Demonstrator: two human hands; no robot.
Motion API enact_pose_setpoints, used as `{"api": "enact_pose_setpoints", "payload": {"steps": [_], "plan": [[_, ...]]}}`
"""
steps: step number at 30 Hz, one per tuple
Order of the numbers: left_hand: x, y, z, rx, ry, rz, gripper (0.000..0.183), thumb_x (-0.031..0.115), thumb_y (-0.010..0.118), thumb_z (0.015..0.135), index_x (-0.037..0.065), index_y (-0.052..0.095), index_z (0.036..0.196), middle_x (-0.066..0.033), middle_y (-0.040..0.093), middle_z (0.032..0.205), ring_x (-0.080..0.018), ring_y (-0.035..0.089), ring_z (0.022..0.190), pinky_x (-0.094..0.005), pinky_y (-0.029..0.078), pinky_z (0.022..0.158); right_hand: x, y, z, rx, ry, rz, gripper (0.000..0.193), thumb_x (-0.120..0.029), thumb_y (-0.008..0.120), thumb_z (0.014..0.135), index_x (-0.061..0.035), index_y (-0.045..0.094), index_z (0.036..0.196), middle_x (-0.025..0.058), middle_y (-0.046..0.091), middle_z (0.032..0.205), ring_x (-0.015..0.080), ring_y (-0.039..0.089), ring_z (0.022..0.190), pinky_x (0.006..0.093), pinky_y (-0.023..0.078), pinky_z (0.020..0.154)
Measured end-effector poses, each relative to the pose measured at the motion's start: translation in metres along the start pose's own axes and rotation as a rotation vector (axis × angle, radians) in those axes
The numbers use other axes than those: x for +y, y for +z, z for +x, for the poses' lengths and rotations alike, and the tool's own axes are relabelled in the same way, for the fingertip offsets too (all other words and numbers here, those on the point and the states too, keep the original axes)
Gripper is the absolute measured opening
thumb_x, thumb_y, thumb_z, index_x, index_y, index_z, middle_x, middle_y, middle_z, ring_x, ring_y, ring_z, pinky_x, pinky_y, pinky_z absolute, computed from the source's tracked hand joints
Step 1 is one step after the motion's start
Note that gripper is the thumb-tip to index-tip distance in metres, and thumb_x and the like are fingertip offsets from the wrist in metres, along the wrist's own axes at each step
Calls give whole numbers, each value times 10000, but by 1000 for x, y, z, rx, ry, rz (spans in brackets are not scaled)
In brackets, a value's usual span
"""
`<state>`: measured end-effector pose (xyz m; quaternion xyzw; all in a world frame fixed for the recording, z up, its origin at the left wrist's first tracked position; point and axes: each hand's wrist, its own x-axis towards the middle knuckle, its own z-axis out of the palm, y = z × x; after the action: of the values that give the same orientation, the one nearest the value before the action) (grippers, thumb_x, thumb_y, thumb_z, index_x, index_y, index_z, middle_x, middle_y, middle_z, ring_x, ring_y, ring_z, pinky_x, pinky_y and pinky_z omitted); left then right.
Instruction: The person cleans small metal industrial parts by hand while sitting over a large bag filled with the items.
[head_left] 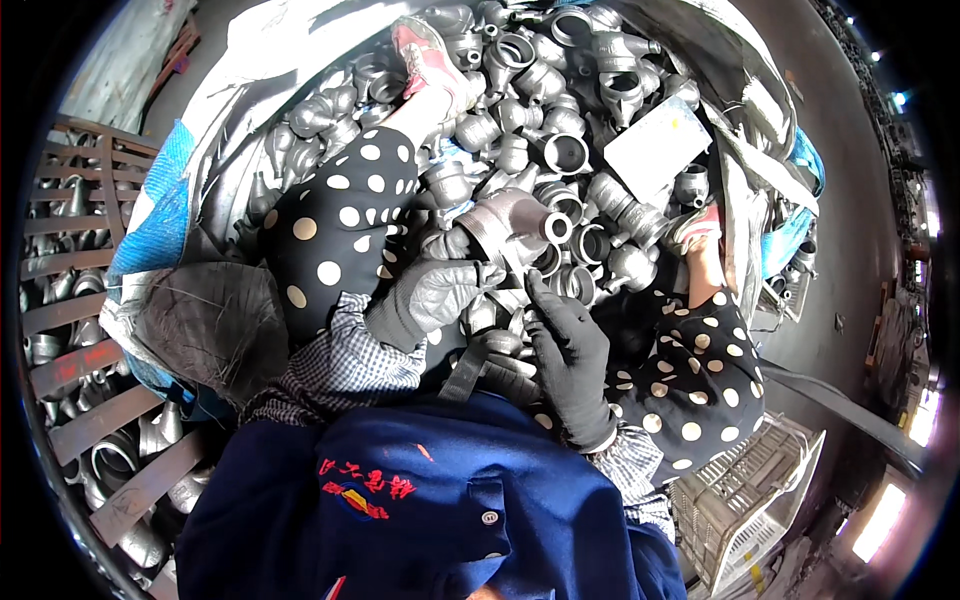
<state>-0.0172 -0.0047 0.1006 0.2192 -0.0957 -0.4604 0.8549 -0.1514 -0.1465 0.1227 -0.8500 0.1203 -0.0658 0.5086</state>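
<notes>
Weight is my first worry here. My gloved left hand [430, 297] seems clamped on the wide, ridged end of the grey metal casting [500, 220], which is just ahead of both hands; the fingers underneath I cannot see. My right hand [568, 345] has its fingertips near the same end, beside a thin pale strip [516, 266]; whether they pinch this strip, I cannot tell. If the left grip takes only the edge, the casting could turn, because much of it reaches beyond my fingers. Then its rim could scrape the right fingertips, being so close. A dropped piece could also knock the loose castings [566, 153] ahead of my hands. The white rectangular object [657, 148], farther ahead and rightward of my right hand, could slide if this uneven pile shifts.
</notes>
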Motion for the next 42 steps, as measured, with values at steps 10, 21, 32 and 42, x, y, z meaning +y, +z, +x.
{"api": "enact_pose_setpoints", "payload": {"steps": [10, 21, 32, 42], "plan": [[-7, -22, 1, 9, -33, -53, 781, -14, 610, 828, -19, 199, 1492, -151, 357, 1485, -265, 406, 1352, -338, 411, 1075, -10, 8, 3, -4, -78, -479, 571, 23, 635, 748, -188, 611, 1278, 97, 579, 811, 283, 594, 680, 361, 479, 594], [-6, -24, -3, 35, -3, 90, 780, -14, 599, 829, -1, 201, 1500, -145, 368, 1481, -279, 379, 1371, -352, 384, 1087, -6, -29, 10, -91, 28, 27, 302, 3, 639, 810, -58, 672, 1104, 161, 633, 843, 311, 626, 720, 327, 485, 639], [-11, -20, -4, 59, -14, 100, 815, 105, 651, 825, -18, 202, 1494, -151, 354, 1489, -288, 369, 1375, -371, 351, 1106, 5, -24, 9, -140, -70, -135, 402, 48, 607, 809, -42, 640, 1199, 154, 638, 836, 225, 622, 714, 285, 475, 655], [-11, -17, -1, 16, 10, -19, 765, 44, 632, 838, -5, 233, 1488, -152, 386, 1467, -258, 432, 1333, -342, 441, 1035, -11, -7, 9, 2, -115, -396, 557, 63, 642, 748, -181, 638, 1249, 99, 521, 740, 257, 544, 625, 323, 452, 583]]}}
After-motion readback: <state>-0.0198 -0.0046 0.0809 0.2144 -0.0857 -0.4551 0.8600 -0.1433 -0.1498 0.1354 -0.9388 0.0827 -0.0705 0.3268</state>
